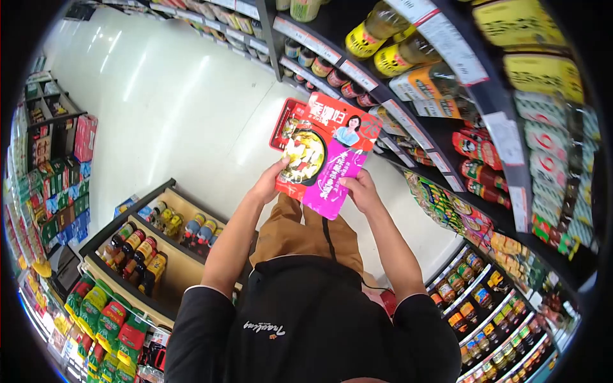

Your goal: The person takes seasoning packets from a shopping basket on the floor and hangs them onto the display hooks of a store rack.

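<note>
A red and purple food packet (348, 156) is held up in front of my body, its printed face toward me. It shows a bowl of food and a small portrait. My left hand (269, 182) grips the packet's left edge, with the thumb on the front. At the lower right edge my right hand (361, 191) pinches it, thumb also on the front. The fingers behind the packet are hidden. Partly covered by the packet, a red shopping basket (278, 139) with goods in it shows beyond.
Store shelves (408, 124) with jars, bottles and packets rise close on the right. A wooden display bin (185, 262) with bottles stands at the lower left. Green and red bags (108, 316) hang beside it. A pale floor (159, 96) stretches ahead.
</note>
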Tool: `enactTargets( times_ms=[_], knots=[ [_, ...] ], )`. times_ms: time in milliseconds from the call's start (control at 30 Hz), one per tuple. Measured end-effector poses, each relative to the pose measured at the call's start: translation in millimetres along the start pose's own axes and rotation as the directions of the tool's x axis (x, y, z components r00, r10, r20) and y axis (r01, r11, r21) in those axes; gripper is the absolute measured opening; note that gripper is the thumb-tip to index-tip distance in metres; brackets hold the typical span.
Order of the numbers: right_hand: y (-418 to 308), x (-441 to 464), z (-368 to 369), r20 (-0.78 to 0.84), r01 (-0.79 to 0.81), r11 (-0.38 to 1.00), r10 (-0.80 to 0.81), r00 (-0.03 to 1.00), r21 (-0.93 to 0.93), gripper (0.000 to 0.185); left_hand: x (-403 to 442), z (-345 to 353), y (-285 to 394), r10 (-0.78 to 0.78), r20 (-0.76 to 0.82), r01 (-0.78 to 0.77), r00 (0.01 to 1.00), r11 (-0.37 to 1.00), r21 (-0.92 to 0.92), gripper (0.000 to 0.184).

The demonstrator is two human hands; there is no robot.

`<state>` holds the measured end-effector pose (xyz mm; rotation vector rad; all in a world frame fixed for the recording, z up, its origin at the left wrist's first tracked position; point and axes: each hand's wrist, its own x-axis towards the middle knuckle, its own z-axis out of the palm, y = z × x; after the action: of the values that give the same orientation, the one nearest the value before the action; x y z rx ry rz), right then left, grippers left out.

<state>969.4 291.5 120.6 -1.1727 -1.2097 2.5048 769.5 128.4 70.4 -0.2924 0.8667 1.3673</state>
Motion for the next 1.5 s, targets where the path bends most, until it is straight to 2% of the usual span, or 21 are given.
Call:
enactTargets(
  times_ms=[33,133,167,267,400,433,500,567,733,867,967,1000,1067,1100,1200,1233,1333,1433,1500],
  knots=[
    [-13.4,-9.7,4.1,-0.008,0.064,0.998,-0.064,0.998,0.013,0.013,-19.9,17.5,17.9,0.024,0.171,-0.043,0.985,0.993,0.108,0.052],
    [-48.3,-37.2,12.2,0.035,0.138,0.986,-0.135,0.99,-0.091,0.012,-63.2,53.7,40.9,0.102,0.147,-0.164,0.984,0.844,0.51,0.044],
    [-53.6,-44.7,13.1,0.028,0.156,0.978,-0.154,0.988,-0.135,0.011,-79.8,68.4,50.3,0.094,0.192,-0.184,0.977,0.828,0.529,0.035],
    [-70.3,-67.0,35.4,0.026,0.219,0.955,-0.218,0.976,-0.201,0.015,-105.3,87.4,53.8,0.167,0.275,-0.297,0.947,0.783,0.546,0.031],
    [-80.5,-86.7,76.4,-0.1,0.234,0.97,-0.241,0.965,-0.072,0.03,-123.2,103.7,54.5,0.271,0.302,-0.406,0.914,0.636,0.657,0.029],
    [-74.4,-85.9,76.9,-0.069,0.206,0.978,-0.206,0.976,-0.014,0.038,-126.8,104.7,53.6,0.307,0.299,-0.425,0.904,0.553,0.717,0.029],
    [-63.2,-86.3,80.1,-0.072,0.122,0.989,-0.116,0.991,0.081,0.041,-128.6,110.1,52.5,0.361,0.336,-0.463,0.87,0.363,0.808,0.028],
    [-67.7,-97.0,86.0,-0.114,0.098,0.981,-0.08,0.99,0.165,0.042,-129.4,116.5,46.0,0.489,0.445,-0.61,0.75,0.251,0.751,0.027],
    [-48.9,-109.7,69.5,-0.062,0.172,0.956,-0.162,0.985,0.239,0.043,-130.0,124.9,33.2,0.357,0.512,-0.556,0.781,0.025,0.831,0.025],
    [-36.8,-130.1,51.5,-0.098,0.202,0.946,-0.183,0.978,0.253,0.043,-130.6,153.5,5.7,0.351,0.569,-0.636,0.744,0.111,0.763,0.024],
    [-36.0,-152.2,33.4,-0.114,0.244,0.945,-0.224,0.968,0.217,0.041,-134.4,169.7,-11.7,0.204,0.429,-0.473,0.88,0.298,0.829,0.025],
    [-35.3,-157.1,25.2,-0.118,0.262,0.946,-0.243,0.963,0.19,0.04,-135.3,176.4,-21.0,0.218,0.41,-0.464,0.885,0.371,0.804,0.026],
    [-35.3,-165.0,7.5,-0.096,0.35,0.936,-0.345,0.934,0.038,0.039,-134.5,188.8,-44.2,0.241,0.369,-0.441,0.898,0.506,0.741,0.029],
    [-33.1,-169.4,-1.0,-0.085,0.388,0.921,-0.389,0.917,-0.033,0.038,-131.0,190.1,-53.6,0.252,0.357,-0.436,0.9,0.563,0.702,0.038],
    [-31.2,-185.2,-29.9,0.03,0.456,0.739,-0.51,0.86,-0.497,0.041,-118.2,190.3,-81.8,0.31,0.223,-0.379,0.924,0.662,0.647,0.043],
    [-40.1,-203.3,-33.1,0.023,0.446,0.734,-0.507,0.861,-0.513,0.046,-118.1,196.7,-92.2,0.36,0.244,-0.427,0.9,0.63,0.649,0.046],
    [-27.9,-219.5,-65.2,0.05,0.511,0.665,-0.583,0.811,-0.545,0.044,-113.2,214.1,-127.6,0.425,0.284,-0.496,0.86,0.56,0.664,0.047],
    [-25.4,-256.7,-94.8,0.015,0.507,0.715,-0.571,0.821,-0.482,0.04,-113.4,241.0,-168.5,0.466,0.319,-0.534,0.825,0.463,0.708,0.046],
    [-31.6,-285.8,-119.4,-0.024,0.375,0.854,-0.411,0.912,-0.359,0.036,-104.6,249.8,-194.8,0.436,0.357,-0.544,0.826,0.448,0.71,0.045]
  ],
)
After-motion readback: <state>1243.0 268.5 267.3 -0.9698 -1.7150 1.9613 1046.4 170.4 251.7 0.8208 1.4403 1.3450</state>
